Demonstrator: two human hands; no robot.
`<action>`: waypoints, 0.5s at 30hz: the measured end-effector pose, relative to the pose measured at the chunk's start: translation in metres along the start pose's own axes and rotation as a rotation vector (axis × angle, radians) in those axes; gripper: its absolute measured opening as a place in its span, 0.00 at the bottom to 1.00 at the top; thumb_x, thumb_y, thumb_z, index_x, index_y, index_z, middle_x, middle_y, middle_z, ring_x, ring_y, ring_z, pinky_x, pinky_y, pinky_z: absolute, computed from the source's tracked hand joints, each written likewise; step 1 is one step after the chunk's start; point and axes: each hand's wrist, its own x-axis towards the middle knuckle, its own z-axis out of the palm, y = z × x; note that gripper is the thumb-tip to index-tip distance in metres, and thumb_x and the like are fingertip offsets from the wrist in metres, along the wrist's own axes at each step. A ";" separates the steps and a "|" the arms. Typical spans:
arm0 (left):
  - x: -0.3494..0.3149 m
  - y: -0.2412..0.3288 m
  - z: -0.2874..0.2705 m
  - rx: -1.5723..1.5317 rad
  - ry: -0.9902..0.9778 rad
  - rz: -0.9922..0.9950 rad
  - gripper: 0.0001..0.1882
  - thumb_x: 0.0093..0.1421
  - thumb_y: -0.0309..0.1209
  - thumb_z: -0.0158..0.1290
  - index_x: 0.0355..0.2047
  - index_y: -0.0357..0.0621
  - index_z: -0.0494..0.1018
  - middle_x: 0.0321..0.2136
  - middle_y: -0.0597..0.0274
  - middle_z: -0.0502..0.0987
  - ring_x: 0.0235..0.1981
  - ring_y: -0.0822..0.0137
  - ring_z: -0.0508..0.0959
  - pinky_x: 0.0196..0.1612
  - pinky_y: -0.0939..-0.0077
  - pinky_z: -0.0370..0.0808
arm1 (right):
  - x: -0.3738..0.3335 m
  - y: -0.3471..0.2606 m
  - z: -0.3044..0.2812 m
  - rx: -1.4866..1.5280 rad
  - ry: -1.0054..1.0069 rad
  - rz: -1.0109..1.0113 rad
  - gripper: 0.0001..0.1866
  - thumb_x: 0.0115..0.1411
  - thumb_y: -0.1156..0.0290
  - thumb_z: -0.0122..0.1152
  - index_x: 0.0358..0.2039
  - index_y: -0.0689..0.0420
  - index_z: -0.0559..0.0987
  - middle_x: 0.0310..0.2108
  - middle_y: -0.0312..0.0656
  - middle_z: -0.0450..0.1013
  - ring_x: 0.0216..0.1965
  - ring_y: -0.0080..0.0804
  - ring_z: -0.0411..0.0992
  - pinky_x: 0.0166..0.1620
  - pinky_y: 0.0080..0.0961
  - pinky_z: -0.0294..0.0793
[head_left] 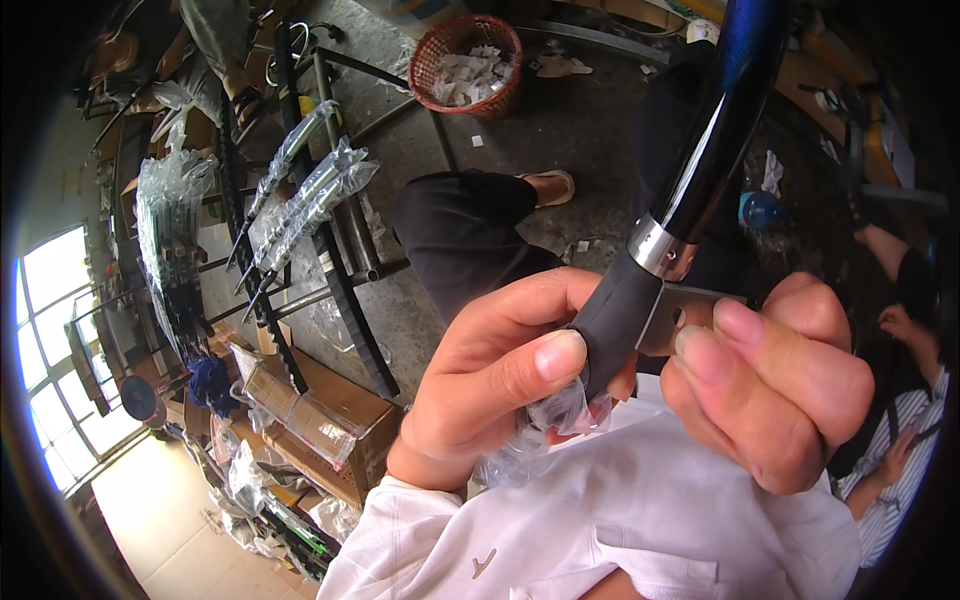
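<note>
A pole with a glossy dark blue-black tube point(722, 120) slants down toward me. Its silver metal collar point(660, 250) joins the tube to a dark grey grip point(618, 310). My left hand point(480, 375) is wrapped round that grip, thumb pressed on its side. Crumpled clear plastic film point(515, 455) hangs below my left fingers. Between the thumb and fingers of my right hand point(785, 390) is pinched a thin flat metal plate point(657, 328) with a round hole. The plate's edge lies against the grip, just below the collar.
Ahead on the floor stands a red plastic basket point(418, 88) of white paper scraps. To the left, a metal rack point(350, 325) carries plastic-wrapped poles point(320, 195), with a cardboard box point(380, 450) nearer. Another person's striped sleeve point(900, 475) shows at right, beyond a blue bottle point(760, 211).
</note>
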 end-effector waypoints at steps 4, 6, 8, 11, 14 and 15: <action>0.001 -0.002 0.001 0.042 0.017 0.006 0.22 0.58 0.39 0.49 0.43 0.29 0.66 0.27 0.57 0.72 0.25 0.76 0.70 0.26 0.87 0.64 | 0.000 0.000 0.000 -0.011 -0.006 -0.006 0.23 0.32 0.90 0.64 0.32 0.62 0.72 0.30 0.43 0.64 0.15 0.22 0.57 0.15 0.16 0.50; 0.000 -0.002 0.001 0.099 0.046 0.026 0.22 0.59 0.39 0.48 0.44 0.30 0.66 0.27 0.57 0.72 0.25 0.77 0.69 0.26 0.87 0.64 | 0.001 0.001 -0.002 -0.001 -0.029 -0.008 0.22 0.32 0.90 0.65 0.32 0.63 0.73 0.30 0.44 0.65 0.15 0.22 0.57 0.15 0.16 0.50; 0.000 -0.005 0.002 0.163 0.084 0.066 0.21 0.59 0.38 0.48 0.44 0.31 0.65 0.28 0.59 0.71 0.25 0.78 0.68 0.26 0.88 0.63 | 0.002 0.004 -0.005 0.028 -0.066 -0.005 0.21 0.33 0.90 0.65 0.32 0.64 0.74 0.31 0.45 0.66 0.14 0.22 0.57 0.15 0.16 0.51; 0.000 -0.007 0.003 0.181 0.123 0.077 0.20 0.61 0.37 0.47 0.45 0.31 0.65 0.29 0.60 0.71 0.25 0.78 0.67 0.26 0.88 0.63 | 0.001 0.002 -0.001 -0.078 -0.100 -0.033 0.19 0.35 0.89 0.64 0.32 0.66 0.75 0.32 0.46 0.67 0.14 0.22 0.57 0.15 0.16 0.52; -0.002 -0.007 0.006 0.142 0.058 0.034 0.19 0.61 0.36 0.46 0.46 0.32 0.64 0.30 0.61 0.71 0.25 0.79 0.67 0.25 0.88 0.63 | -0.007 -0.002 0.007 -0.227 -0.031 -0.135 0.17 0.37 0.89 0.63 0.31 0.67 0.75 0.32 0.47 0.67 0.14 0.22 0.57 0.15 0.16 0.52; 0.001 -0.006 0.004 0.138 0.077 0.022 0.19 0.61 0.36 0.47 0.46 0.32 0.64 0.29 0.60 0.71 0.25 0.78 0.67 0.26 0.88 0.63 | -0.009 0.004 0.011 -0.225 -0.013 -0.155 0.17 0.37 0.89 0.63 0.31 0.67 0.75 0.32 0.47 0.67 0.14 0.22 0.57 0.15 0.16 0.52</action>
